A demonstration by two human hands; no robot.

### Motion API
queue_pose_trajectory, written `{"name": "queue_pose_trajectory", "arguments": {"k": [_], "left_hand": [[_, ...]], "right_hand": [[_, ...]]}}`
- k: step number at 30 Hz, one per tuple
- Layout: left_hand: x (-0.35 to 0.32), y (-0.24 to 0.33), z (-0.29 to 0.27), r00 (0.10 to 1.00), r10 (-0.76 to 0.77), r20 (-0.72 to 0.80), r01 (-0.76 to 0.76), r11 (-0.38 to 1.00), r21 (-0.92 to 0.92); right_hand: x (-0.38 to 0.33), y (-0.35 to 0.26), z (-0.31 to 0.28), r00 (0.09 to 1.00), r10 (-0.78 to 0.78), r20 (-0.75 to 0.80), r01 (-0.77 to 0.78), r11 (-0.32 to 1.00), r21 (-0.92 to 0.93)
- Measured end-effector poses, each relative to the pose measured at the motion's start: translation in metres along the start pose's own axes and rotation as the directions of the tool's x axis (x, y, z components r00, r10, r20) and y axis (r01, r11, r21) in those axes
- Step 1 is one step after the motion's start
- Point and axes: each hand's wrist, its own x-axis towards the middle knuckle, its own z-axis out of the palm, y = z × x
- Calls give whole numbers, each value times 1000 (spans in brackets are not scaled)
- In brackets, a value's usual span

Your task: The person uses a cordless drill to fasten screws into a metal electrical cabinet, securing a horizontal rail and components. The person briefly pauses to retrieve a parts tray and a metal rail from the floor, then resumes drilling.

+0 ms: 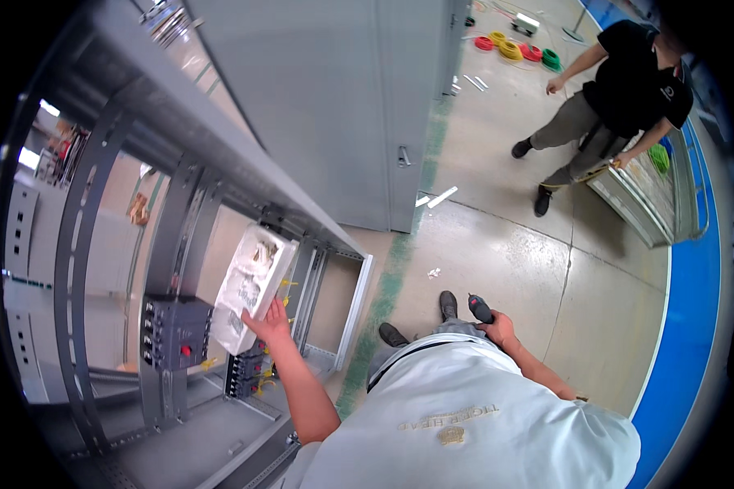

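Observation:
My left hand (271,323) grips the lower right edge of a white foam tray (279,267), fingers along its side and thumb at its front. The tray is tilted inside a grey metal cabinet frame (355,301). Small metal parts in clear bags (247,287) lie in its hollows. Left of the tray, a dark circuit breaker (175,334) with a red piece on its front is mounted on an upright. Low at my right side, my right hand (499,328) is closed around a dark cordless screwdriver (479,309) that points away from the frame.
Smaller breakers (245,371) with yellow tags sit behind the tray. A grey cabinet door (326,106) stands ahead. At the right, another person (620,90) stands beside a metal cart (656,216). Coloured wire coils (510,51) and white strips (442,197) lie on the floor.

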Motion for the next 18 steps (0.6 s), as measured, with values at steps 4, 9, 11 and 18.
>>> {"name": "queue_pose_trajectory", "arguments": {"k": [4,9,11,18], "left_hand": [[-19,-20,-28,1000,-3,-9,4,996,88],[-69,-57,-74,997,-32,71,25,994,110],[-94,-79,-87,993,0,114,-13,993,114],[-183,-140,-132,998,-28,62,11,964,266]], "right_hand": [[11,9,-17,1000,7,25,-6,1000,-21],[37,29,-41,998,-10,57,12,999,-38],[48,41,-48,997,-10,74,12,1000,-22],[109,96,-70,973,-23,230,61,986,-157]]}}
